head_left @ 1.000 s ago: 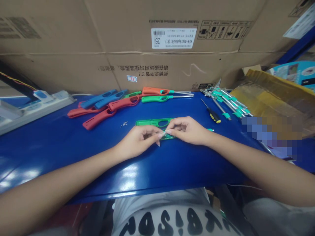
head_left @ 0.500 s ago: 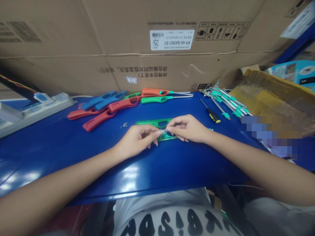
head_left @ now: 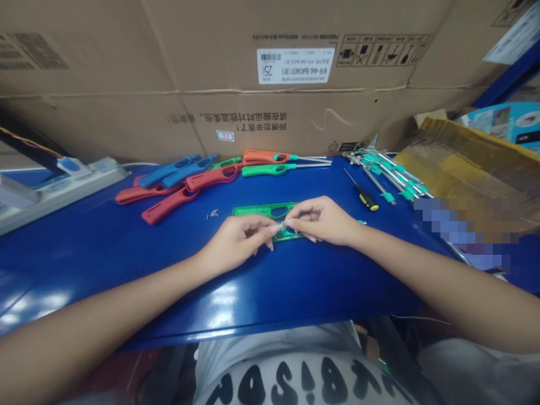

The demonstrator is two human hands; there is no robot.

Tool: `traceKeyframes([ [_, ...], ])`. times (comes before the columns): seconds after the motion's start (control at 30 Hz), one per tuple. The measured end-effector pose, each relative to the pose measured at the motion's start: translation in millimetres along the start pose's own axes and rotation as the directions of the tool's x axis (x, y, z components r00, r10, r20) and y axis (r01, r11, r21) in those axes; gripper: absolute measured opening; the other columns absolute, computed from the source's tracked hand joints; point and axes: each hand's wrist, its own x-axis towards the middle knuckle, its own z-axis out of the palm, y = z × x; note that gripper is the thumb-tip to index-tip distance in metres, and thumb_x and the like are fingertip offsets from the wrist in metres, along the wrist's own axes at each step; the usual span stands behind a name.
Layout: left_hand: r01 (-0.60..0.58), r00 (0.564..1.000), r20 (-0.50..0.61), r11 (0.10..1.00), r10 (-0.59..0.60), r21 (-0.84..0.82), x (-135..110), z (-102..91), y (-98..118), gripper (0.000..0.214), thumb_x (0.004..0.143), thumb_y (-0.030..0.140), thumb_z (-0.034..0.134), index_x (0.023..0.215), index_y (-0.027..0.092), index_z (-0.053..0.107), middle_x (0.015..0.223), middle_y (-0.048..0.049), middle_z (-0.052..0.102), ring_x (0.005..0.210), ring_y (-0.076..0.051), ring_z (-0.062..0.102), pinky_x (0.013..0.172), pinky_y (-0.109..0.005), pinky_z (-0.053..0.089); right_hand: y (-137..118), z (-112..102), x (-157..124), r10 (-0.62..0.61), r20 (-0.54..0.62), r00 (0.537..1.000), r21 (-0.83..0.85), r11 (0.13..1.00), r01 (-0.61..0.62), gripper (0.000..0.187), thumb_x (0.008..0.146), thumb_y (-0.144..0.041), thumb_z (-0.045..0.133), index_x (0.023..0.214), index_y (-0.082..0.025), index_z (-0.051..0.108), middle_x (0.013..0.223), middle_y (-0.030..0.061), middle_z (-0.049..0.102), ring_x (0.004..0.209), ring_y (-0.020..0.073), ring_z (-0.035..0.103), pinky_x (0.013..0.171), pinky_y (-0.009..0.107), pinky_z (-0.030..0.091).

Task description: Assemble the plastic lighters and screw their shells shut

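Observation:
My left hand (head_left: 238,239) pinches a small pale, translucent part (head_left: 280,226) between thumb and forefinger. From the other side my right hand (head_left: 323,222) grips the same small part with its fingertips. Its exact kind is too small to make out. Right below it lies a green lighter shell half (head_left: 291,236), partly covered by both hands. Just behind is a second green shell half (head_left: 257,211) with an oval trigger opening, flat on the blue table (head_left: 202,298).
Red lighter handles (head_left: 169,207), blue ones (head_left: 171,173) and lighters with metal tubes (head_left: 274,170) lie at the back. A screwdriver (head_left: 365,197), several metal tubes (head_left: 392,174) and a torn carton (head_left: 476,163) are right; a power strip (head_left: 84,185) is left. Cardboard (head_left: 211,56) walls the back.
Both hands stay almost in place, with the fingertips shifting slightly around the small part. Nothing else has visibly moved.

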Motion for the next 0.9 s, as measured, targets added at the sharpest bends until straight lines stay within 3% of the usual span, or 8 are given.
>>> traceKeyframes([
  [0.7, 0.011, 1.0, -0.003, 0.998, -0.012, -0.065, 0.8, -2.1, 0.7, 0.036, 0.095, 0.044, 0.063, 0.107, 0.012, 0.073, 0.073, -0.0034, 0.072, 0.051, -0.007, 0.053, 0.048, -0.016, 0.045, 1.6, -3.5, 0.5, -0.001, 0.061, 0.998, -0.034, 0.999, 0.004, 0.035, 0.084, -0.045, 0.072, 0.086, -0.01, 0.071, 0.047, -0.0042, 0.057, 0.038, 0.0067, 0.048, 0.038, 0.019, 0.035],
  [0.9, 0.035, 0.999, 0.001, 0.997, -0.035, -0.072, -0.2, -2.3, 2.7, 0.037, 0.094, 0.045, 0.064, 0.107, 0.012, 0.074, 0.073, -0.0041, 0.073, 0.05, -0.007, 0.053, 0.048, -0.016, 0.046, 1.9, -3.6, 0.3, -0.05, 0.039, 0.998, -0.025, 0.998, 0.051, 0.035, 0.084, -0.045, 0.073, 0.09, -0.011, 0.072, 0.054, -0.0034, 0.059, 0.041, 0.0068, 0.05, 0.038, 0.019, 0.039],
])
